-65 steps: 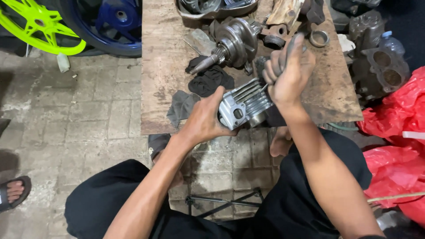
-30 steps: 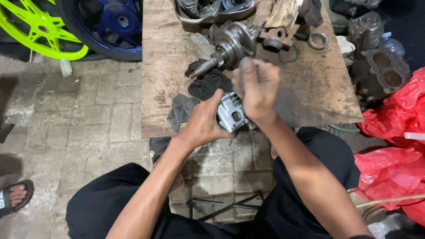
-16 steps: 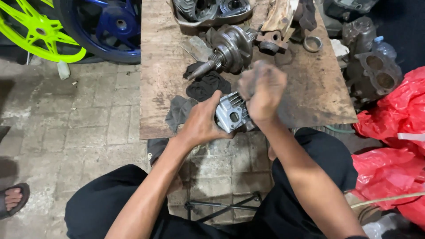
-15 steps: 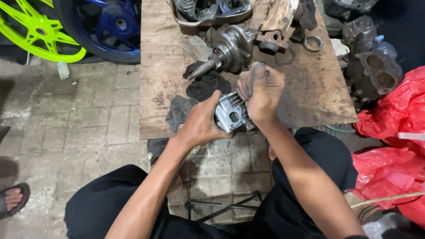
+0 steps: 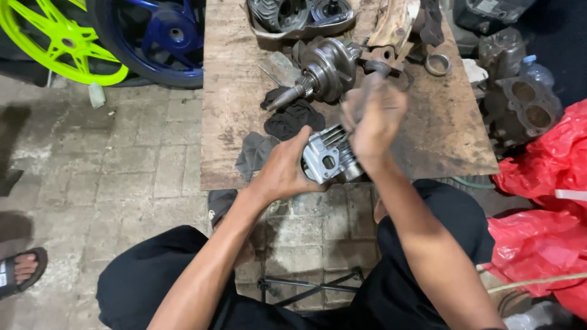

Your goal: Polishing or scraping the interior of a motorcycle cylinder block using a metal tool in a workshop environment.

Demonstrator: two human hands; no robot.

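At the near edge of the desk (image 5: pixel 422 146), you've got the finned metal cylinder block (image 5: pixel 330 157) propped up off the wood, and your left hand (image 5: pixel 282 172) wraps its left side, fingers curled over the fins, thumb underneath. That grip looks like a brace, so the part cannot roll or slide while the other hand works on it. Your right hand (image 5: pixel 374 115) sits just above and behind the block, blurred with motion, fingers bunched; whether it pinches a tool or a small part, I cannot tell.

Just beyond your left hand lie dark rags (image 5: pixel 287 119), one black and crumpled, one grey and hanging toward the edge, close enough to grab for a wipe. Farther up the desk rests a crankshaft (image 5: pixel 324 73) on its side, shaft pointing toward you. Near it sits a metal ring (image 5: pixel 438 64), and an engine casing (image 5: pixel 299 15) fills the far edge.

The desk is a worn, stained wooden board set low over a brick-paved floor (image 5: pixel 122 171). You sit at it in black trousers. Off to the left lean a lime-green wheel (image 5: pixel 55 43) and a blue wheel (image 5: pixel 165 36). To the right, red plastic bags (image 5: pixel 550 201) bunch beside a grey engine block (image 5: pixel 520 110). Someone's sandalled foot (image 5: pixel 21 272) shows at the left edge.
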